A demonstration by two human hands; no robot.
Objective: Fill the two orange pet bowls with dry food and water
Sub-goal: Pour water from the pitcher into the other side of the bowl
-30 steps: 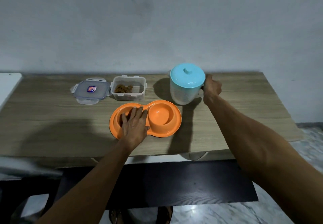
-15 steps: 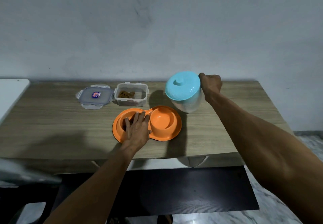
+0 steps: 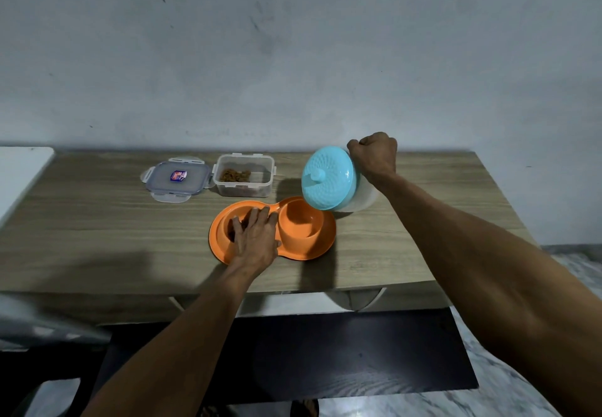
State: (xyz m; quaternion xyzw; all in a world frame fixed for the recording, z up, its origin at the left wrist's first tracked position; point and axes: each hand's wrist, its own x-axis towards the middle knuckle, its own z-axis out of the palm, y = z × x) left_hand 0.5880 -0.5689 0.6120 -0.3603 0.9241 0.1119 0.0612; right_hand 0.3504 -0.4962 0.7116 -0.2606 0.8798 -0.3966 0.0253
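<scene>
**Jug tipped over the double bowl**

Nearest, left hand (image 3: 255, 240) spread flat, palm down across the left cup of the orange double bowl (image 3: 306, 247) on the wooden worktop (image 3: 97, 231); brown food just visible under the fingers. Beyond, right hand (image 3: 374, 156) fisted around the handle of a clear jug (image 3: 361, 200), blue lid (image 3: 327, 178) tilted toward the right cup. Farthest, open food box (image 3: 244, 175) beside its loose cover (image 3: 177, 178).

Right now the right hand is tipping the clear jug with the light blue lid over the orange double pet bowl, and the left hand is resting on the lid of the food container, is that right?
Not quite. The head view shows the left hand resting on the orange double pet bowl, over its left well, not on the grey snap lid lying farther back. The rest holds: the right hand tips the clear jug with the light blue lid over the bowl.
</scene>
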